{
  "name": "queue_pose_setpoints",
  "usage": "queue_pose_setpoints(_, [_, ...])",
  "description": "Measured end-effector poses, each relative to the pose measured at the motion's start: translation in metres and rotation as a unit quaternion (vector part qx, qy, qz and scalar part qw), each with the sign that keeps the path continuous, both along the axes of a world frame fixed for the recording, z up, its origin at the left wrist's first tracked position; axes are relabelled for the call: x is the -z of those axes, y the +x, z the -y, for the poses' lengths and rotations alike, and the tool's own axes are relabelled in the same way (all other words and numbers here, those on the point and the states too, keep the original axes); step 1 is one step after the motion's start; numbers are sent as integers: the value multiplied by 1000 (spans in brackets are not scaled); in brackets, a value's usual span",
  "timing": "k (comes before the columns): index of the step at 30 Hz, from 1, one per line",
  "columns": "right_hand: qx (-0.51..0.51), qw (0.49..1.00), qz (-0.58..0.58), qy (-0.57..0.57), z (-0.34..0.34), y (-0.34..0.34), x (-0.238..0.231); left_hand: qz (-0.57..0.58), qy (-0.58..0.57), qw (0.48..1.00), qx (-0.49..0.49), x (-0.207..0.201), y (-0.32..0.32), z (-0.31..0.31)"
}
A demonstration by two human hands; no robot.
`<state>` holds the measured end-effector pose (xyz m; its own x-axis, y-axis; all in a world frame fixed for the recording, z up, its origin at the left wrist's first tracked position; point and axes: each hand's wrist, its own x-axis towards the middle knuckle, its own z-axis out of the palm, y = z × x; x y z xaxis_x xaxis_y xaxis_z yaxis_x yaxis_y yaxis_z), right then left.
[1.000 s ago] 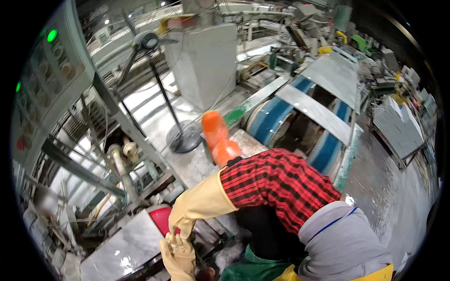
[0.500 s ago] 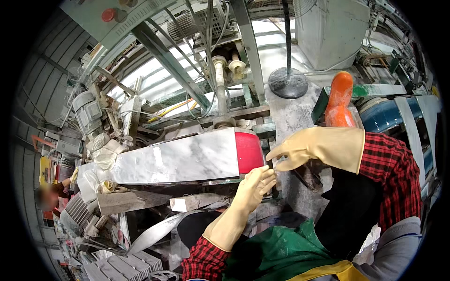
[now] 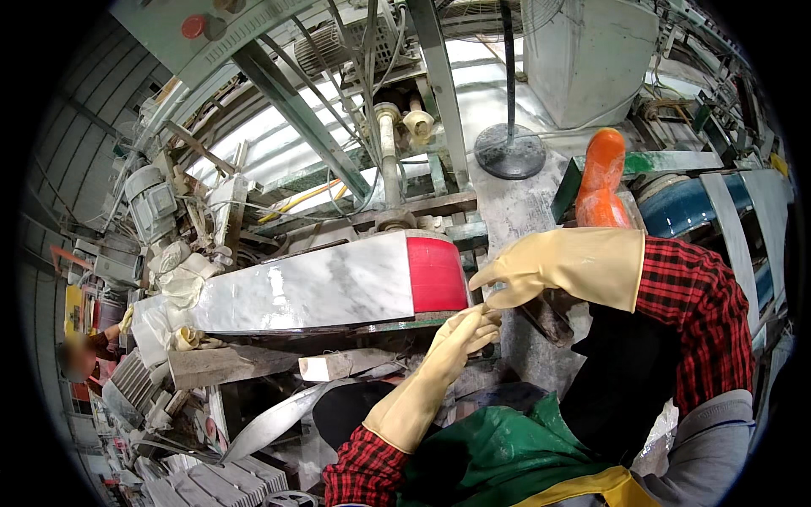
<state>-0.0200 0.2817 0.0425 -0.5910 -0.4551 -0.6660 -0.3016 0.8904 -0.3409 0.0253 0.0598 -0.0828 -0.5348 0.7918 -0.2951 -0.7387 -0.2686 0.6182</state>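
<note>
Both my hands wear cream rubber gloves and meet just right of the red end of a belt-topped bench. My left hand (image 3: 457, 342) comes up from below, its fingers bent and drawn together at the tips; whatever they may pinch is hidden. From the right reaches my right hand (image 3: 528, 269), index finger and thumb apart, with nothing visible between them. Its thumb tip touches or nearly touches the left fingertips. Beside the hands lies a long white-grey marble slab (image 3: 338, 283), flat and wet-looking, next to the red curved belt end (image 3: 437, 275).
An orange boot (image 3: 601, 173) stands beyond my right forearm. A round black stand base (image 3: 510, 152) is on the floor. Blue belt drum (image 3: 688, 207) at right, grey motor (image 3: 152, 203) at left. A wooden beam (image 3: 228, 365) runs along the bench's near side. Another person (image 3: 80, 359) is far left.
The view has shifted slightly, so the surroundings sit a little further left. My hands have drawn closer together, the left fingertips now meeting the right thumb.
</note>
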Motion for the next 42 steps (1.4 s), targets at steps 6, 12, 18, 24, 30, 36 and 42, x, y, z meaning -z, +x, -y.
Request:
queue_pose_setpoints(6, [0, 1000, 17, 5, 3, -2, -1, 20, -53, 998, -22, -3, 0, 0])
queue_pose_setpoints(12, [4, 1000, 10, 11, 3, -2, 2, 15, -62, 998, -25, 0, -1, 1])
queue_pose_setpoints(18, [1, 1000, 3, 16, 1, -3, 9, 11, -84, 996, -21, 5, -2, 1])
queue_pose_setpoints(24, [-31, 998, -58, -15, -1, -1, 15, 7, -96, 995, -25, 1, -3, 1])
queue_pose_setpoints(30, [-16, 998, -49, -24, -1, -2, 17, 5, -93, 995, -29, -2, -3, 1])
queue_pose_setpoints(36, [-9, 1000, -14, -19, 1, -5, 16, 3, -97, 995, -29, 0, -3, 2])
queue_pose_setpoints(42, [-14, 999, -28, -25, -1, -4, 17, 2, -91, 996, -23, 2, -5, 3])
